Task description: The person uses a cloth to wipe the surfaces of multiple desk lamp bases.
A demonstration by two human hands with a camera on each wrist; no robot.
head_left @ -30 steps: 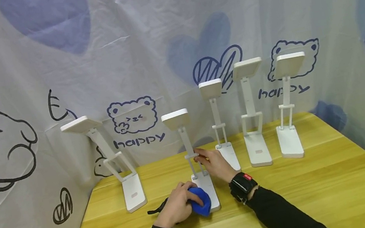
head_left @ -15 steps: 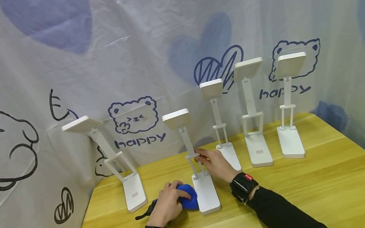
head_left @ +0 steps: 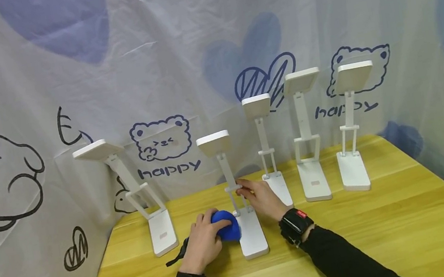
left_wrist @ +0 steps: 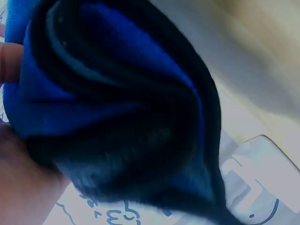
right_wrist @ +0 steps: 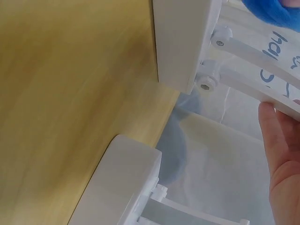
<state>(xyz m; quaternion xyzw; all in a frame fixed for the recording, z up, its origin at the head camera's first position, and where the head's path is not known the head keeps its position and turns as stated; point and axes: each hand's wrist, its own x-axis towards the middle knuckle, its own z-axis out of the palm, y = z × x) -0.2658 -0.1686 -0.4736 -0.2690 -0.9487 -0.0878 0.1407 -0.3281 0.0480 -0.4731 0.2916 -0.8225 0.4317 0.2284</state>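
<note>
White desk lamp [head_left: 227, 171], base [head_left: 253, 238] pointed lengthwise away from the desk's [head_left: 407, 216] back edge
Its strut [right_wrist: 243, 86] is pinched by the right hand [head_left: 263, 199]; blue cloth [head_left: 228, 228] is gripped by the left hand [head_left: 203, 243].

Bunched blue cloth [head_left: 228, 228], upright white lamp [head_left: 227, 171]

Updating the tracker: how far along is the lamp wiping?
Done: all five lamps stand unfolded; no finished wiping is confirmable.
In hand: left hand holds the blue cloth at the base of the second lamp from the left; right hand holds its strut.
Left: probably finishing this lamp; whether the other four need wiping doesn't show.
</note>
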